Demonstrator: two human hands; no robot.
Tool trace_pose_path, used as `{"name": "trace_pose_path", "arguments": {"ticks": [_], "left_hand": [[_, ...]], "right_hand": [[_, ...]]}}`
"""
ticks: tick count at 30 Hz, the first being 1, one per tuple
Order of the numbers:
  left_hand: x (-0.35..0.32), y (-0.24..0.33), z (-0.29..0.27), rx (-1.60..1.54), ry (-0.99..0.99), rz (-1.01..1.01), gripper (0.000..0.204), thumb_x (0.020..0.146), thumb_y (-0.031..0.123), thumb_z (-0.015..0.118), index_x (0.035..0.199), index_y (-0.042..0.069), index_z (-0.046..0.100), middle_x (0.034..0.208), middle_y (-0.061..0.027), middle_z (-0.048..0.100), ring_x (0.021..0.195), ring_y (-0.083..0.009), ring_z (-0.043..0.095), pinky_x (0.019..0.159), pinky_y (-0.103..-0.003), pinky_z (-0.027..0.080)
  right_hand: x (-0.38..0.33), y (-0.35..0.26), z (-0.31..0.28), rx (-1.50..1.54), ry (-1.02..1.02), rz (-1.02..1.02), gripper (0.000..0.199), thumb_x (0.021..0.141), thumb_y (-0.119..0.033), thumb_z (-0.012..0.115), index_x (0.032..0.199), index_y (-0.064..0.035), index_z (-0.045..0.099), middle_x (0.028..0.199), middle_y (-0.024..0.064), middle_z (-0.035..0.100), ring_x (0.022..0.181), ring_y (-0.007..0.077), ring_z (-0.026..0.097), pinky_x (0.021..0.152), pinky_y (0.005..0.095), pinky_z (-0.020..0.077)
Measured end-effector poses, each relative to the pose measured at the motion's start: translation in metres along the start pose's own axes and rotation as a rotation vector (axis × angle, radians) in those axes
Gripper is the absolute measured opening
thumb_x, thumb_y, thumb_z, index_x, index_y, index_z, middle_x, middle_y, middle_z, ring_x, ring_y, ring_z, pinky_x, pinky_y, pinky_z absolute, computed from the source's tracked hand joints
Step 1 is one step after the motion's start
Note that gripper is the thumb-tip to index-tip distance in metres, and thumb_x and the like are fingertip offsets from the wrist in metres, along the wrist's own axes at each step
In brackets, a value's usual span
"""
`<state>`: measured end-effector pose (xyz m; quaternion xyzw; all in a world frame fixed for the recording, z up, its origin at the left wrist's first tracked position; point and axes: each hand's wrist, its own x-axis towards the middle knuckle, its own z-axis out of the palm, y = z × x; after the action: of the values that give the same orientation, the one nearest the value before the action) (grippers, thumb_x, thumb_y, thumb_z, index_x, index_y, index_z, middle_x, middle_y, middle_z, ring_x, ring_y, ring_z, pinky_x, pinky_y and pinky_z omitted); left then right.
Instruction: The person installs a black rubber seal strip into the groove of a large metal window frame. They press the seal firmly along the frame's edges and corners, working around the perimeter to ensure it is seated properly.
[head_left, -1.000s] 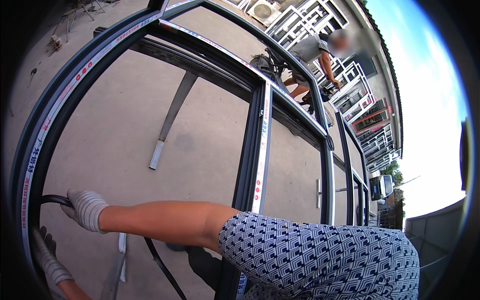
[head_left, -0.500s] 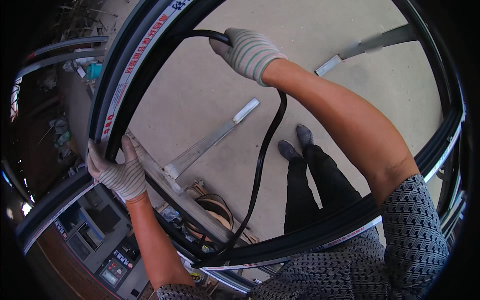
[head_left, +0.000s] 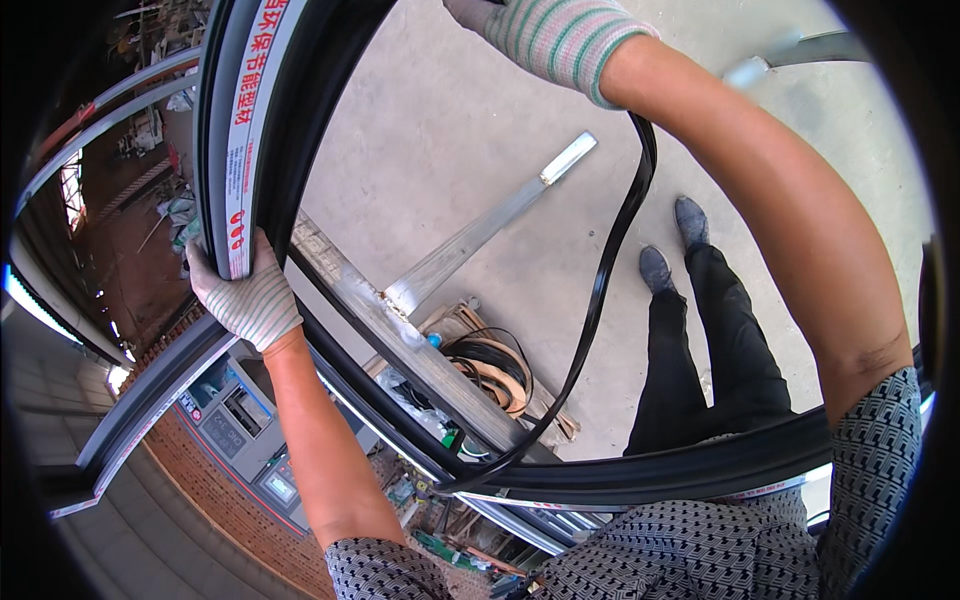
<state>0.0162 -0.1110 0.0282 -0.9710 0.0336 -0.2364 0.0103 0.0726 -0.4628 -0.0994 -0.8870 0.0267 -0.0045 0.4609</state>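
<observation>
In the head view, we look down onto a pale grey concrete floor (head_left: 480, 130), with a reddish-brown brick surface (head_left: 235, 515) and a grey machine panel (head_left: 228, 430) at lower left. A large dark metal frame (head_left: 318, 110), faced with white printed tape (head_left: 240, 195), bends around our 2 dark shoes (head_left: 656, 270). Our left hand (head_left: 248, 297), in a striped knit glove, clasps its left side, thumb and fingers on opposite edges. A flexible black rubber strip (head_left: 597, 305) bows from below our right wrist to the frame's lower edge. The top border cuts our gloved right hand (head_left: 550, 45), so we cannot tell whether its fingers pinch the strip. Between strip and left side we see wide room, crossed by a silvery metal bar (head_left: 455, 248).
</observation>
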Motion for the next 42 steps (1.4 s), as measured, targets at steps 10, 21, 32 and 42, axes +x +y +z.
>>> {"name": "trace_pose_path", "arguments": {"ticks": [10, 21, 32, 42], "left_hand": [[-0.112, 0.006, 0.013, 0.239, 0.0, 0.01, 0.057, 0.09, 0.014, 0.075, 0.136, -0.01, 0.051, 0.132, -0.0262, 0.056, 0.124, -0.0355, 0.057, 0.108, -0.043, 0.048], [-0.072, -0.008, 0.051, 0.357, -0.039, -0.106, 0.064, 0.098, 0.036, 0.066, 0.14, -0.009, 0.049, 0.131, -0.0307, 0.051, 0.122, -0.0448, 0.057, 0.102, -0.047, 0.053], [-0.054, -0.019, 0.077, 0.014, 0.092, -0.632, 0.061, 0.094, 0.03, 0.073, 0.135, -0.009, 0.05, 0.129, -0.029, 0.06, 0.115, -0.0385, 0.065, 0.1, -0.041, 0.054], [-0.09, -0.015, 0.071, -0.412, 0.012, -0.446, 0.075, 0.095, 0.006, 0.068, 0.155, -0.008, 0.026, 0.151, -0.0257, 0.045, 0.138, -0.0298, 0.049, 0.119, -0.038, 0.036]], "right_hand": [[0.014, 0.007, 0.014, -0.009, 0.051, -0.049, 0.05, 0.098, -0.041, 0.057, 0.084, 0.0053, 0.072, 0.078, 0.0319, 0.066, 0.078, 0.0489, 0.067, 0.074, 0.0531, 0.0538], [-0.001, -0.002, -0.002, 0.116, 0.063, -0.039, 0.053, 0.098, -0.04, 0.057, 0.089, 0.0095, 0.071, 0.074, 0.0307, 0.064, 0.073, 0.0454, 0.068, 0.072, 0.0502, 0.0543], [0.004, -0.009, 0.008, 0.103, 0.04, 0.056, 0.051, 0.098, -0.039, 0.057, 0.089, 0.0095, 0.071, 0.072, 0.0303, 0.064, 0.073, 0.0464, 0.067, 0.072, 0.0495, 0.0541], [0.007, -0.002, 0.013, 0.111, 0.026, 0.04, 0.045, 0.097, -0.038, 0.059, 0.091, 0.0054, 0.069, 0.079, 0.0315, 0.066, 0.078, 0.0469, 0.068, 0.074, 0.05, 0.053]]}}
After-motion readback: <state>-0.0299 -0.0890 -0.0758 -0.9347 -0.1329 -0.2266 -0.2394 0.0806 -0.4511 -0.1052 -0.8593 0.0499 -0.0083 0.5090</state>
